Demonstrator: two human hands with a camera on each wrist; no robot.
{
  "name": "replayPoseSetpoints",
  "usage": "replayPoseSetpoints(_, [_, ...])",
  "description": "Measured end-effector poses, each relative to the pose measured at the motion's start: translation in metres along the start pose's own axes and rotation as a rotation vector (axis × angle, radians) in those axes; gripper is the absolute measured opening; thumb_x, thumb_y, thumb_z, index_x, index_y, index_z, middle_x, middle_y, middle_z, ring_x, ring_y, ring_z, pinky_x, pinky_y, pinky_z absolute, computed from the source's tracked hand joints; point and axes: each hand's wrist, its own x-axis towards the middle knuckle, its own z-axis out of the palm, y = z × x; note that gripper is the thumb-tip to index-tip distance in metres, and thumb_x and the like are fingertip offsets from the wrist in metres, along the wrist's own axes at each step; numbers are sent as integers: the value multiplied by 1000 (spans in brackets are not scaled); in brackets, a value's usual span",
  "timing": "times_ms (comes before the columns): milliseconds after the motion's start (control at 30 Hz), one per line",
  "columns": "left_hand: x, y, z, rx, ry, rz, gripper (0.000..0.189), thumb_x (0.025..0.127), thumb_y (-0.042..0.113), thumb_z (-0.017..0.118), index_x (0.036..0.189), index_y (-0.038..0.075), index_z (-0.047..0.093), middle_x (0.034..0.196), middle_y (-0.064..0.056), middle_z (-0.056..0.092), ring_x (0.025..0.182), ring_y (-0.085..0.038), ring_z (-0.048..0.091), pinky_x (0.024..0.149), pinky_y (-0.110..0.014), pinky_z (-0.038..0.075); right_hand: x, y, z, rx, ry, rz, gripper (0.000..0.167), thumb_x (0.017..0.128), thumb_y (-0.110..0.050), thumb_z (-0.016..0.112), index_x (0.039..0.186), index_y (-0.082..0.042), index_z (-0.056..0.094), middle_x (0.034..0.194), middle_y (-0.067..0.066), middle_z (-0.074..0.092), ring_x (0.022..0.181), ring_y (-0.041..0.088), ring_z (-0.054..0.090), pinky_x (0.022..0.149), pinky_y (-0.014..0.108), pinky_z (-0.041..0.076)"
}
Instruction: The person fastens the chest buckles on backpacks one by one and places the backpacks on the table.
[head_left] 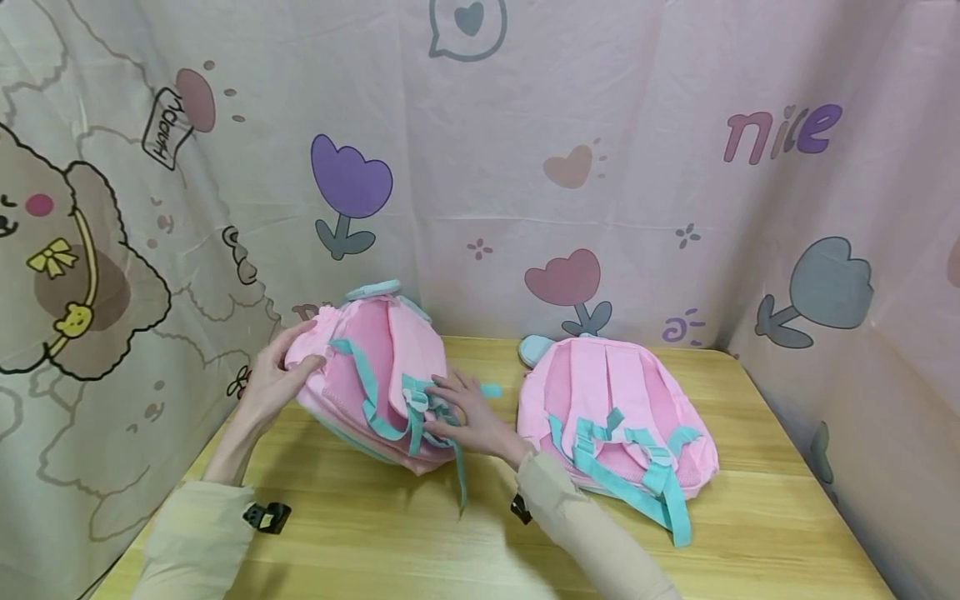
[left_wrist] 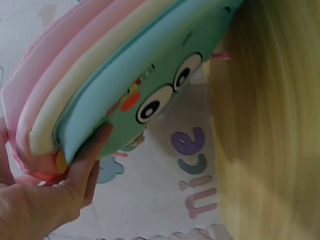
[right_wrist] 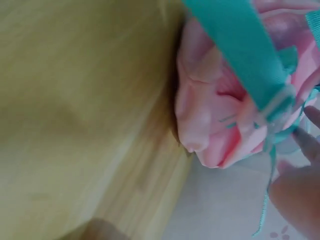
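Observation:
A pink children's backpack (head_left: 371, 337) with teal straps (head_left: 365, 375) is tilted, its back panel facing me. My left hand (head_left: 273, 375) grips its left side, thumb on the near face. In the left wrist view, the backpack's teal front (left_wrist: 125, 95) shows big cartoon eyes, and the fingers reach round its edge. At the lower right of this backpack my right hand (head_left: 472, 417) touches the strap area by a buckle (head_left: 416, 400), fingers spread and fairly straight. The right wrist view shows those fingers (right_wrist: 307, 145) beside a teal strap (right_wrist: 245, 50).
A second pink backpack (head_left: 611, 375) lies to the right, straps upward, one strap end (head_left: 678, 517) trailing on the wooden table (head_left: 390, 550). Printed curtains (head_left: 480, 150) hang behind the table and along both sides.

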Motion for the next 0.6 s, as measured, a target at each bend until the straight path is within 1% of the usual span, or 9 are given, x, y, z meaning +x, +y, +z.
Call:
replayPoseSetpoints(67, [-1, -6, -2, -16, -24, -23, 63, 99, 10, 59, 156, 4, 33, 144, -24, 43, 94, 5, 53, 76, -13, 51, -2, 3, 2, -44, 24, 1, 55, 95, -29, 70, 144, -11, 55, 160, 13, 41, 158, 40, 6, 124, 65, -2])
replayPoseSetpoints(100, [-2, -10, -3, -12, -36, -35, 63, 99, 11, 59, 156, 4, 32, 140, -21, 46, 92, 4, 55, 74, -14, 52, -3, 5, 3, -66, 35, -2, 54, 94, -30, 70, 143, -12, 56, 159, 14, 43, 157, 41, 6, 124, 66, -2])
replayPoseSetpoints(167, [-4, -17, -5, -4, -61, -53, 65, 100, 13, 60, 156, 3, 31, 127, -16, 52, 87, 2, 57, 70, -18, 53, -5, 8, 5, -107, 54, -15, 52, 94, -31, 70, 141, -13, 58, 155, 14, 48, 157, 44, 8, 124, 66, -2])
replayPoseSetpoints(267, [-6, -29, -8, -16, -112, -65, 68, 100, 14, 61, 157, 2, 28, 111, -1, 58, 84, 0, 61, 69, -20, 55, -7, 12, 7, -170, 77, -38, 53, 93, -32, 71, 140, -13, 59, 150, 13, 53, 155, 47, 14, 123, 69, 1])
replayPoseSetpoints(333, [-7, -36, -10, -35, -145, -68, 70, 99, 14, 63, 157, 1, 27, 105, 6, 60, 84, -2, 63, 70, -21, 56, -8, 13, 8, -218, 95, -46, 54, 92, -34, 72, 140, -13, 59, 147, 11, 56, 153, 47, 17, 122, 70, 2])
replayPoseSetpoints(400, [-7, -44, -10, -56, -175, -79, 73, 98, 14, 65, 158, 0, 25, 105, 10, 62, 86, -2, 65, 72, -22, 57, -10, 14, 9, -256, 114, -41, 56, 90, -35, 73, 140, -13, 59, 145, 10, 58, 153, 46, 20, 121, 71, 2])
replayPoseSetpoints(467, [-8, -52, -10, -67, -193, -93, 74, 98, 15, 66, 158, -1, 25, 109, 9, 63, 88, -2, 65, 74, -23, 59, -12, 16, 10, -275, 138, -32, 57, 89, -36, 75, 139, -14, 60, 142, 9, 60, 152, 46, 21, 120, 72, 2])
replayPoseSetpoints(500, [-9, -55, -10, -67, -200, -95, 75, 98, 15, 65, 158, -1, 24, 112, 5, 63, 89, -2, 65, 74, -24, 59, -13, 16, 10, -275, 149, -25, 58, 88, -37, 75, 139, -14, 60, 142, 8, 60, 152, 45, 21, 120, 73, 1])
replayPoseSetpoints(600, [-11, -64, -9, -90, -221, -109, 75, 98, 14, 64, 158, -2, 22, 124, -16, 61, 92, -2, 64, 76, -24, 59, -16, 18, 11, -248, 180, -2, 58, 86, -37, 77, 138, -15, 61, 139, 7, 61, 152, 45, 22, 119, 73, -1])
